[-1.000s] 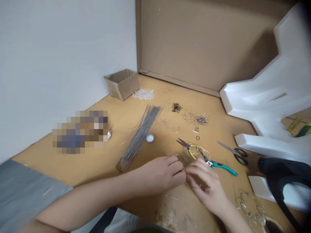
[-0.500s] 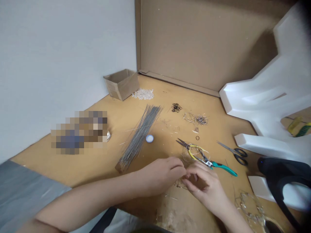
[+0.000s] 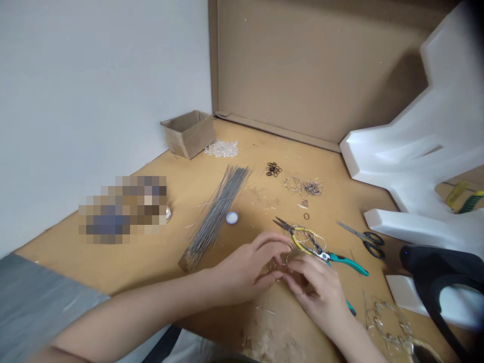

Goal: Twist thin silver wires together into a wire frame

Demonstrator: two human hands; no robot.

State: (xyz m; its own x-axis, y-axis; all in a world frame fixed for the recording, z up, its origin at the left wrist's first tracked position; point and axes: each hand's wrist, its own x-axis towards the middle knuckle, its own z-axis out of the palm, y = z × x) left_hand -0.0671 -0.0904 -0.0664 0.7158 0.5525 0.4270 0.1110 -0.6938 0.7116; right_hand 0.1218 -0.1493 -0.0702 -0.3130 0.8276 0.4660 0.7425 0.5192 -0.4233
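Just above the table, my left hand (image 3: pixel 252 263) curls round thin silvery wire (image 3: pixel 273 266), its thumb and forefinger arched with a gap between them. Facing it, my right hand (image 3: pixel 318 283) pinches the same wire between thumb and fingers; much of it is hidden by the fingertips. Beyond the hands lie yellow-handled pliers (image 3: pixel 298 239) with dark pointed jaws, with loops of wire round them. Cutters with green handles (image 3: pixel 348 264) touch them, and one green handle tip shows below my right wrist.
A bundle of grey wires (image 3: pixel 217 217) lies left of centre, beside a small white-and-blue disc (image 3: pixel 232 218). Scissors (image 3: pixel 366 239) lie right. Black rings (image 3: pixel 273 169), tangled wire (image 3: pixel 312 188), clear small pieces (image 3: pixel 223 148) and a cardboard box (image 3: pixel 189 135) are farther back. White foam (image 3: pixel 381 151) borders the right.
My left thumb and fingers have spread apart from a closed pinch, and wire now shows between them. My right hand stays close by, its fingers slightly shifted. The table items look unmoved.
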